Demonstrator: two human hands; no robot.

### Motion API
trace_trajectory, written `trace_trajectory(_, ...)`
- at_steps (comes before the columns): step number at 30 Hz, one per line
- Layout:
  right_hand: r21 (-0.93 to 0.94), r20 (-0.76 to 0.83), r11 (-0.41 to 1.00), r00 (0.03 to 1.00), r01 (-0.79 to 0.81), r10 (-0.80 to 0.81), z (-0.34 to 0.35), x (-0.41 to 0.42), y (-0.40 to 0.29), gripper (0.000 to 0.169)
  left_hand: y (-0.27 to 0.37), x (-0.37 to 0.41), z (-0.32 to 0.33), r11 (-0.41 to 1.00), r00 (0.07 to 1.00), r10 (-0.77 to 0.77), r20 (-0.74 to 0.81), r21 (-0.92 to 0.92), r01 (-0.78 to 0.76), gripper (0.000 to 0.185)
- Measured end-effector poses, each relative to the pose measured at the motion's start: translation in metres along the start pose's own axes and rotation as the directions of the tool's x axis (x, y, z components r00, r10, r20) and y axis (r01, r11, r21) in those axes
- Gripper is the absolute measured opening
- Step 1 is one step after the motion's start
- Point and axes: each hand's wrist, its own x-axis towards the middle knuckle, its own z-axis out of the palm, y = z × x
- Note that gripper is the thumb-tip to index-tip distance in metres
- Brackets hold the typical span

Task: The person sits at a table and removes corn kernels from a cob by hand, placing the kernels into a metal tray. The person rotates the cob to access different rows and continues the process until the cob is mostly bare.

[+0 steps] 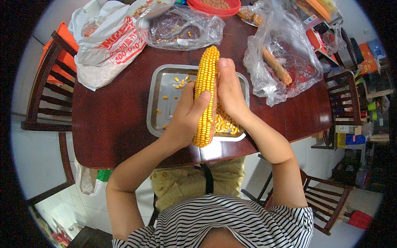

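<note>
My left hand (189, 114) is closed around a yellow ear of dried corn (205, 108), its thumb lying across the kernels. The ear stands lengthwise over a rectangular metal tray (150, 114), and part of its right side is stripped of kernels. My right hand (230, 90) rests against that right side, fingers pointing away from me; whether it grips the ear I cannot tell. Loose corn kernels (226, 124) are heaped in the tray's near right part, partly under my right wrist. A few scattered kernels (183, 81) lie in its left part.
A bare corncob (277, 66) lies on a clear plastic bag (297, 66) at the right. Another clear bag (173, 28) with some kernels is beyond the tray. A white printed plastic bag (105, 46) stands at the left, a red basket (214, 9) at the far edge. Wooden chairs (51, 99) flank the table.
</note>
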Motion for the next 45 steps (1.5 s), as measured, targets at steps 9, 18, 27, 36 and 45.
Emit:
trace_trajectory(9, -0.082, 0.038, 0.992, 0.995, 0.094, -0.091, 0.002, -0.004, -0.001, 0.030, 0.003, -0.003, 0.002, 0.995, 0.996, -0.087, -0.035, -0.047, 0.085, 0.039)
trace_trajectory(18, 0.011, -0.018, 0.998, 0.998, -0.065, 0.065, -0.009, 0.007, 0.006, 0.035, 0.009, -0.008, 0.006, 0.995, 0.998, -0.068, 0.010, 0.080, 0.067, 0.037)
trace_trajectory(27, -0.028, -0.040, 0.985, 0.985, 0.168, -0.169, -0.006, 0.001, -0.002, 0.031, 0.009, -0.008, 0.011, 0.991, 0.993, -0.117, -0.025, -0.061, 0.116, 0.037)
trace_trajectory(36, -0.006, -0.012, 1.000, 1.000, -0.001, 0.001, -0.012, 0.007, -0.008, 0.030, -0.001, -0.007, 0.008, 0.995, 0.999, -0.021, 0.032, 0.097, 0.017, 0.039)
trace_trajectory(45, -0.045, 0.017, 0.996, 0.997, 0.080, -0.080, -0.012, 0.006, 0.003, 0.023, 0.005, -0.005, 0.008, 0.984, 0.984, -0.177, -0.018, -0.019, 0.176, 0.038)
